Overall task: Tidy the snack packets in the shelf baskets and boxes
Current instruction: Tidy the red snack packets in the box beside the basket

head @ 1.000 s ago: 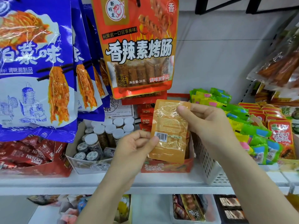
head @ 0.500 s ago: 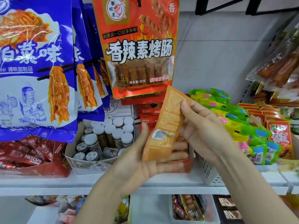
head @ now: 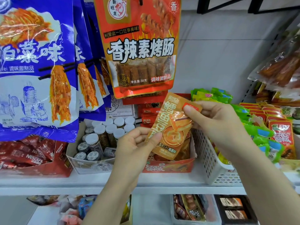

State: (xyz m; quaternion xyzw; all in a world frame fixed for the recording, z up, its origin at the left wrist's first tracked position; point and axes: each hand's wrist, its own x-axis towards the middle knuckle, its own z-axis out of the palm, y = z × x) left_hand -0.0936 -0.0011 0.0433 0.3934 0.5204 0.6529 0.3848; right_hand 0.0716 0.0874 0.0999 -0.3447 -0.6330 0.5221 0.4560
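An orange snack packet [head: 172, 127] with gold lettering hangs tilted in front of the shelf, printed front towards me. My left hand [head: 134, 146] pinches its lower left edge. My right hand [head: 215, 122] pinches its upper right corner. Directly behind and below the packet stands a red cardboard box [head: 168, 167] with more orange packets in it. A white perforated basket [head: 209, 156] to the right holds green and yellow packets [head: 259, 132].
Blue noodle-snack bags [head: 37, 67] and a red sausage-snack bag [head: 139, 46] hang above. A box of small white-capped jars [head: 103, 140] and a red box of Nescafe sachets [head: 30, 156] sit left. Red packets [head: 282, 135] fill the right. Bins [head: 193, 208] line the lower shelf.
The orange packet has been turned over between both hands, from its barcode back through edge-on to its printed front. My left hand shifted from an open palm under it to a pinch.
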